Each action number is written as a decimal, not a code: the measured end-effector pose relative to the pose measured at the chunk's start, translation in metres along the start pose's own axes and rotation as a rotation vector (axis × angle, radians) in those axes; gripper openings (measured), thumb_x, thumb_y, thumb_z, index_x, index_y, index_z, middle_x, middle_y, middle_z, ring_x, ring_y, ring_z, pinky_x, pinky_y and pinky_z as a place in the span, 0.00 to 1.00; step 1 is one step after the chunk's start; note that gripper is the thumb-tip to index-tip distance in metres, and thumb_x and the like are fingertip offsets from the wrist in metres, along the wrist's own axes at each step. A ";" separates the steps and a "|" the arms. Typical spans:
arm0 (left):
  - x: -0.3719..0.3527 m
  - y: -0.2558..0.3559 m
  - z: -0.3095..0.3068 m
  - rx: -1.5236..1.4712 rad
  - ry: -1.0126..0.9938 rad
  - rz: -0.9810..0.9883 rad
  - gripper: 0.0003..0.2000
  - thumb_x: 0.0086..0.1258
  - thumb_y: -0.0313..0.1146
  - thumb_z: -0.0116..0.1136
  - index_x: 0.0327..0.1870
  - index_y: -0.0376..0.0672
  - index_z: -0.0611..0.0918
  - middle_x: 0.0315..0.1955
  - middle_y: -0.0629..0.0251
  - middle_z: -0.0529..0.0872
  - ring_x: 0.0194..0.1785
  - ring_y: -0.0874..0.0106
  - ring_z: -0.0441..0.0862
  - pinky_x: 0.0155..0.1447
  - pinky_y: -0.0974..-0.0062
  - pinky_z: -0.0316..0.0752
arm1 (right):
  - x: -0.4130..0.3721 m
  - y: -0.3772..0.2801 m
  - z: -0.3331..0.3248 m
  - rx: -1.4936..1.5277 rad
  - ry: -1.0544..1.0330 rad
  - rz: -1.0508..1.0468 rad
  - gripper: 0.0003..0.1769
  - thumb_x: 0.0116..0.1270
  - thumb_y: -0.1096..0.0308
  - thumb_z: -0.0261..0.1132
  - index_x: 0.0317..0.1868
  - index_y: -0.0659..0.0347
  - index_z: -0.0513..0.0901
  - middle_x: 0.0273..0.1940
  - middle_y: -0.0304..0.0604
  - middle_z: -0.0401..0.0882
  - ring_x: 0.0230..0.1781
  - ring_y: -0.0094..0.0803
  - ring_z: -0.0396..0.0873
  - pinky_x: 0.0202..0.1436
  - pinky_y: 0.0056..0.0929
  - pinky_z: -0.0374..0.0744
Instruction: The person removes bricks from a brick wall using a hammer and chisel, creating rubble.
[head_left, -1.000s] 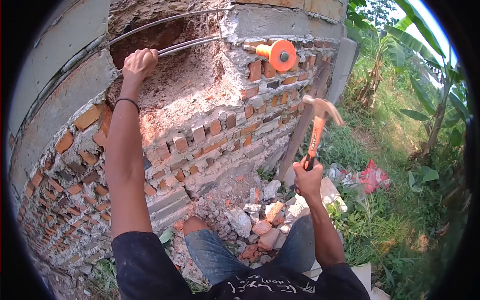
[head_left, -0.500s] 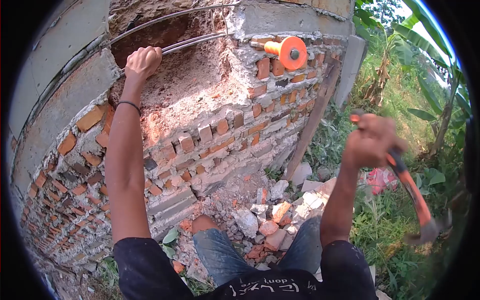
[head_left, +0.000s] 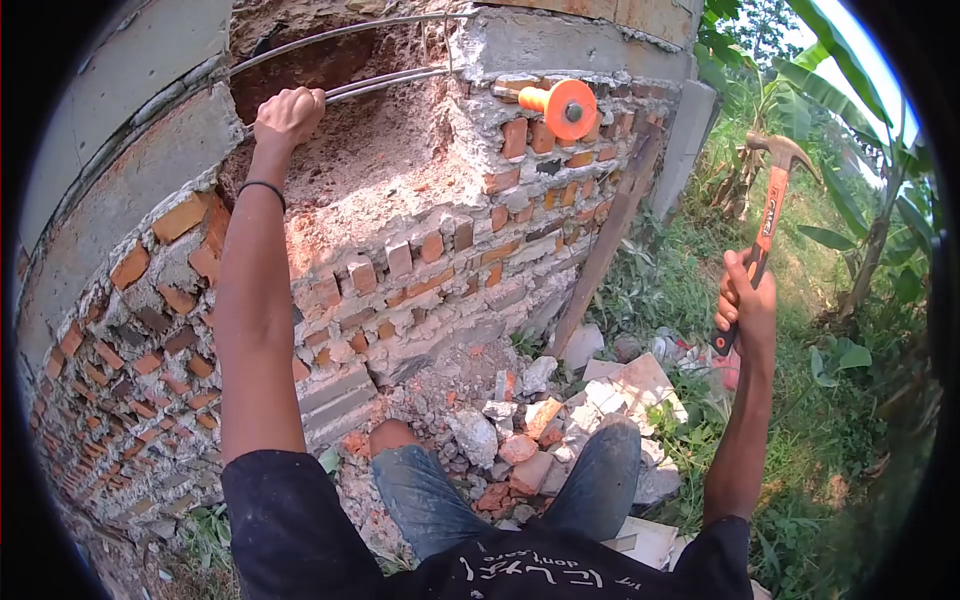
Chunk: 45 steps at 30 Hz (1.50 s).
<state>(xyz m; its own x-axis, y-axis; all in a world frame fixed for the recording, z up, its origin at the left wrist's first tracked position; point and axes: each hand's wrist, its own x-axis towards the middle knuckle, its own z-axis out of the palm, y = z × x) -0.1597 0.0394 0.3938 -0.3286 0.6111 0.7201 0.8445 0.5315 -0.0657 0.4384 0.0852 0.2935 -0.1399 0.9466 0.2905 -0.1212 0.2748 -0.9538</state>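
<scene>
My left hand (head_left: 288,116) is closed around the lower of two thin steel bars (head_left: 400,79) that cross a broken-out hollow in the brick wall. In my right hand (head_left: 746,298) is a claw hammer (head_left: 768,215) with an orange and black handle. It stands nearly upright, head up, out to the right and apart from the wall. An orange tool with a round disc guard and metal end, looking like a guarded chisel (head_left: 560,108), rests at the wall's upper brick edge, touched by neither hand. Its far end is hidden.
Broken bricks and mortar (head_left: 480,437) lie in a heap around my knees. A wooden plank (head_left: 612,245) leans on the wall's corner. Ragged bricks (head_left: 400,260) jut from the wall's face. Grass and banana plants (head_left: 875,240) fill the right side.
The hammer has swung from head-down at the lower right to head-up, with my right wrist turned. My left hand stays on the bar. The view has shifted slightly.
</scene>
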 end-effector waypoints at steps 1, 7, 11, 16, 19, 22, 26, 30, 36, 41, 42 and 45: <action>-0.002 0.000 -0.001 -0.004 0.004 -0.001 0.22 0.70 0.44 0.40 0.35 0.37 0.85 0.34 0.44 0.85 0.40 0.48 0.84 0.50 0.55 0.78 | 0.011 -0.010 0.000 -0.135 -0.013 -0.029 0.14 0.68 0.61 0.66 0.37 0.54 0.68 0.18 0.28 0.61 0.09 0.15 0.57 0.09 0.19 0.60; -0.004 0.003 -0.006 0.015 0.024 0.016 0.21 0.70 0.43 0.40 0.34 0.38 0.85 0.33 0.46 0.85 0.40 0.50 0.84 0.50 0.56 0.79 | 0.085 -0.044 0.012 -0.299 0.033 -0.272 0.12 0.70 0.62 0.65 0.41 0.58 0.71 0.21 0.28 0.64 0.10 0.13 0.60 0.10 0.17 0.60; -0.004 0.000 0.000 0.025 0.120 0.021 0.22 0.69 0.43 0.41 0.30 0.39 0.86 0.30 0.48 0.86 0.36 0.53 0.86 0.48 0.60 0.81 | 0.065 -0.035 0.056 0.140 0.072 -0.278 0.12 0.74 0.58 0.60 0.36 0.54 0.70 0.19 0.27 0.61 0.10 0.13 0.57 0.10 0.17 0.59; -0.009 0.000 -0.004 0.013 0.093 0.018 0.21 0.69 0.44 0.42 0.30 0.40 0.87 0.30 0.49 0.86 0.36 0.54 0.86 0.47 0.61 0.81 | 0.013 0.045 0.075 0.191 -0.081 -0.067 0.20 0.74 0.50 0.57 0.33 0.56 0.67 0.17 0.30 0.61 0.08 0.16 0.58 0.09 0.20 0.58; -0.005 0.004 -0.003 -0.030 0.138 0.009 0.21 0.69 0.44 0.42 0.29 0.40 0.87 0.30 0.49 0.86 0.37 0.55 0.86 0.48 0.60 0.81 | -0.030 0.092 0.081 0.107 -0.244 0.041 0.19 0.76 0.50 0.53 0.39 0.59 0.71 0.17 0.29 0.61 0.09 0.14 0.57 0.11 0.18 0.57; -0.005 0.005 -0.007 -0.011 0.040 -0.004 0.20 0.69 0.42 0.42 0.32 0.38 0.86 0.32 0.47 0.86 0.38 0.51 0.84 0.50 0.58 0.79 | -0.065 0.131 0.089 -0.048 -0.322 0.056 0.23 0.78 0.48 0.47 0.40 0.62 0.71 0.17 0.31 0.62 0.10 0.15 0.58 0.12 0.17 0.58; -0.008 0.004 -0.004 -0.021 0.162 0.035 0.21 0.69 0.42 0.41 0.31 0.37 0.85 0.31 0.47 0.86 0.37 0.51 0.84 0.50 0.58 0.79 | -0.064 0.116 0.090 0.045 -0.229 -0.295 0.23 0.74 0.47 0.55 0.42 0.64 0.73 0.20 0.34 0.65 0.16 0.17 0.63 0.19 0.17 0.64; -0.005 0.003 -0.002 -0.019 0.145 0.022 0.21 0.69 0.41 0.43 0.27 0.37 0.86 0.27 0.47 0.86 0.34 0.53 0.86 0.47 0.59 0.81 | -0.038 0.042 0.096 0.332 -0.131 -0.588 0.31 0.69 0.37 0.54 0.41 0.63 0.69 0.23 0.40 0.65 0.17 0.23 0.65 0.21 0.22 0.68; -0.005 0.001 0.003 -0.011 0.162 0.055 0.22 0.69 0.42 0.42 0.27 0.37 0.86 0.28 0.46 0.86 0.35 0.52 0.86 0.47 0.59 0.81 | 0.009 0.094 0.175 0.516 0.035 -0.760 0.28 0.74 0.37 0.46 0.39 0.58 0.64 0.20 0.37 0.63 0.14 0.22 0.62 0.17 0.24 0.67; -0.006 -0.001 -0.005 0.016 0.162 0.039 0.21 0.69 0.42 0.42 0.27 0.37 0.86 0.28 0.46 0.86 0.36 0.52 0.85 0.48 0.59 0.80 | -0.001 0.083 0.149 0.289 -0.012 -0.205 0.28 0.74 0.37 0.44 0.40 0.58 0.65 0.18 0.32 0.59 0.11 0.19 0.58 0.14 0.22 0.62; -0.009 0.001 0.000 0.013 0.161 0.045 0.21 0.69 0.42 0.42 0.27 0.37 0.85 0.28 0.47 0.86 0.36 0.52 0.85 0.48 0.58 0.80 | -0.010 0.062 0.133 0.339 0.042 -0.334 0.29 0.73 0.36 0.45 0.40 0.57 0.64 0.19 0.33 0.60 0.12 0.19 0.58 0.14 0.21 0.62; -0.006 0.005 -0.004 0.021 0.147 0.066 0.21 0.69 0.42 0.42 0.28 0.36 0.85 0.28 0.47 0.86 0.36 0.52 0.85 0.47 0.58 0.80 | -0.032 -0.014 0.065 0.487 0.207 -0.783 0.35 0.68 0.29 0.43 0.45 0.57 0.64 0.23 0.40 0.63 0.12 0.22 0.60 0.13 0.21 0.64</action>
<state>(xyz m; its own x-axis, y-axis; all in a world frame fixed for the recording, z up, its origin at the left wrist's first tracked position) -0.1523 0.0358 0.3915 -0.2055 0.5537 0.8070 0.8526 0.5061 -0.1301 0.3811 0.0403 0.3021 0.3264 0.5470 0.7709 -0.5107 0.7883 -0.3431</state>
